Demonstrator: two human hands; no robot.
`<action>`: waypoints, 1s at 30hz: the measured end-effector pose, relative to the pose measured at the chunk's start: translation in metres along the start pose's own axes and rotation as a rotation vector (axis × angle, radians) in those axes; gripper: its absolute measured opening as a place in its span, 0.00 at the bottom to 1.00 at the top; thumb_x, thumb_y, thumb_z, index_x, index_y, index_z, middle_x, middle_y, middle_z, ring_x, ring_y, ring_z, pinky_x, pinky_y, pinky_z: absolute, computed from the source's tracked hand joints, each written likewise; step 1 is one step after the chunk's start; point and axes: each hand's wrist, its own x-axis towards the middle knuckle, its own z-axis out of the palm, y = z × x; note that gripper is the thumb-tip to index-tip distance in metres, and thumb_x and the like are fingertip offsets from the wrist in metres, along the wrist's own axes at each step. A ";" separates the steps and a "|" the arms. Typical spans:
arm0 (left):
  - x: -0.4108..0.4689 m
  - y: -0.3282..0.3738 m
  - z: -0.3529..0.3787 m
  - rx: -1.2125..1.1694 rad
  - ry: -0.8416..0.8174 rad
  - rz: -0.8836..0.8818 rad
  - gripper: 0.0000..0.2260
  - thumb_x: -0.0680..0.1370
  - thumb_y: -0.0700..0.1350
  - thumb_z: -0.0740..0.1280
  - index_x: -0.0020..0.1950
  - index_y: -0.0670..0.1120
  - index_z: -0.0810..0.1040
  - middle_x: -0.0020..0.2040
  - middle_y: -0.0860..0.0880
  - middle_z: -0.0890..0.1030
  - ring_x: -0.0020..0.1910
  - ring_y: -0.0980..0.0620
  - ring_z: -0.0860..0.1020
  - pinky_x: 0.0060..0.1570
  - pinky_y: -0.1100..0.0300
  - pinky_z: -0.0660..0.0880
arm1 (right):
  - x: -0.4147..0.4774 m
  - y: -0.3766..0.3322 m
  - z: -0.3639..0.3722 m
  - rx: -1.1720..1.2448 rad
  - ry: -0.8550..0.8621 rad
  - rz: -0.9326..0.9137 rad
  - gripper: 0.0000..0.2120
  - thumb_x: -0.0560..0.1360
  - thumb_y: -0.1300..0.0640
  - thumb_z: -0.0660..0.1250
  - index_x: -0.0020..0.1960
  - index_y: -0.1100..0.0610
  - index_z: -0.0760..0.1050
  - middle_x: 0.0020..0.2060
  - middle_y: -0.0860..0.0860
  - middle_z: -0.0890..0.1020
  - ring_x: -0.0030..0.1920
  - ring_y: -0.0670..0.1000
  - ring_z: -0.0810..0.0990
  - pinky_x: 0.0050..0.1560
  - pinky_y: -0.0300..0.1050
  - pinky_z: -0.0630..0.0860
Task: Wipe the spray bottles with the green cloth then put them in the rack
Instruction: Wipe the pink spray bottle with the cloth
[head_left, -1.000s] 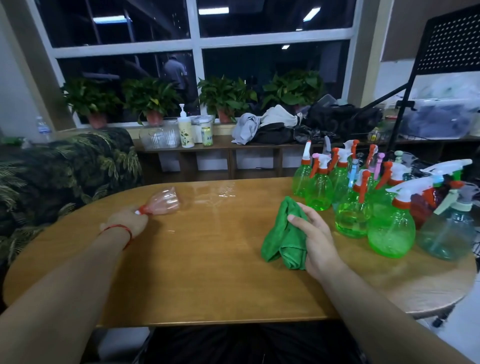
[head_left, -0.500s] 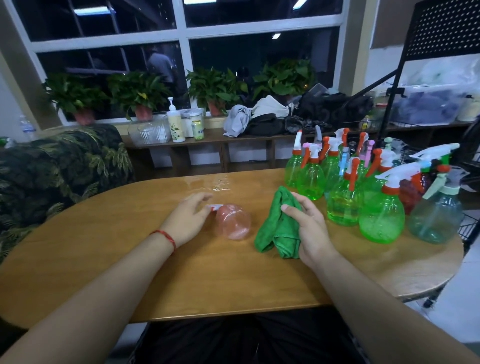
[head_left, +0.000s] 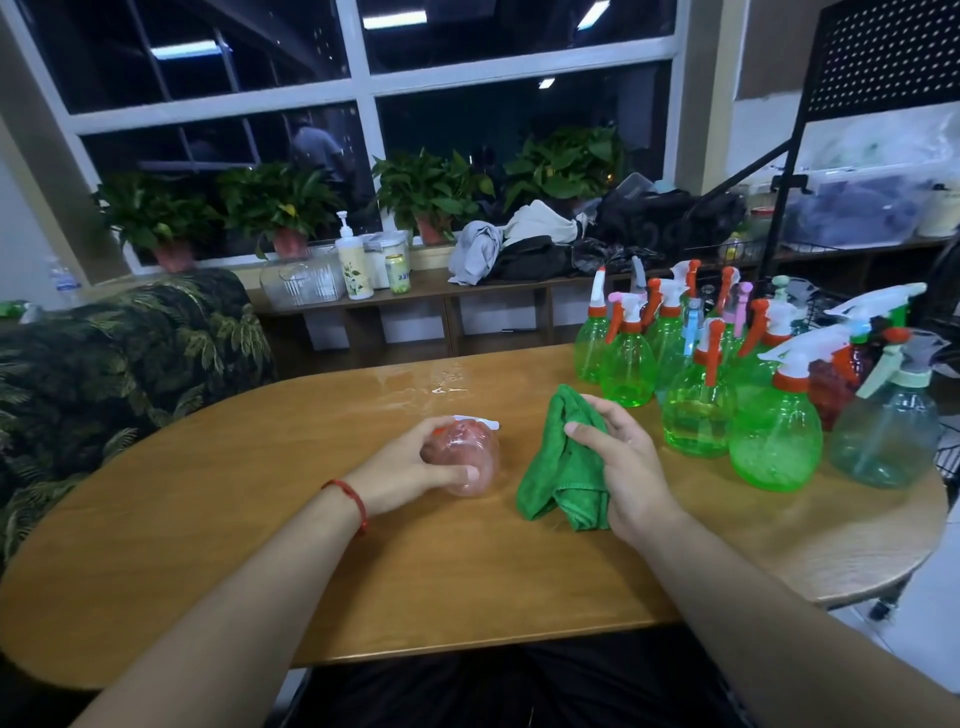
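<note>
A small pink spray bottle (head_left: 470, 457) lies on its side near the middle of the wooden table (head_left: 363, 571), its base toward me. My left hand (head_left: 400, 470) grips it, fingers curled over its top and thumb across its base. Just to its right my right hand (head_left: 618, 462) holds the bunched green cloth (head_left: 561, 467), thumb pressed onto it, the cloth hanging down to the tabletop. Several green spray bottles (head_left: 696, 410) with white and orange triggers stand grouped at the table's right end, with a grey-blue one (head_left: 883, 441) at the far right.
A black rack with a perforated panel (head_left: 883, 57) stands behind the bottles at right. A leaf-patterned sofa (head_left: 119, 353) borders the table's left. A low shelf (head_left: 519, 283) under the window carries clothes, containers and potted plants. A wet patch (head_left: 441, 384) glistens on the table.
My left hand brought the pink bottle from the table's left toward the middle, beside the cloth, and now grips it more fully. My right hand has kept hold of the cloth.
</note>
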 end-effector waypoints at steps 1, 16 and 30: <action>0.001 0.001 0.000 0.004 -0.044 0.018 0.30 0.75 0.45 0.81 0.74 0.57 0.73 0.63 0.59 0.82 0.60 0.66 0.81 0.62 0.69 0.75 | 0.000 0.000 0.000 -0.001 -0.001 -0.001 0.18 0.79 0.68 0.73 0.66 0.55 0.81 0.59 0.57 0.87 0.56 0.61 0.88 0.53 0.59 0.86; -0.019 0.014 0.032 0.092 0.027 0.224 0.46 0.63 0.52 0.87 0.74 0.65 0.66 0.69 0.58 0.77 0.67 0.58 0.78 0.71 0.58 0.74 | -0.005 0.001 0.000 -0.060 -0.061 -0.083 0.17 0.80 0.70 0.70 0.64 0.55 0.83 0.60 0.57 0.87 0.60 0.62 0.87 0.59 0.61 0.84; -0.043 0.018 0.066 0.245 0.275 0.531 0.47 0.69 0.40 0.79 0.84 0.57 0.62 0.81 0.54 0.59 0.82 0.53 0.61 0.80 0.51 0.64 | -0.016 0.011 0.006 -0.637 -0.208 -0.553 0.20 0.84 0.68 0.66 0.70 0.50 0.82 0.62 0.41 0.83 0.69 0.49 0.80 0.73 0.44 0.74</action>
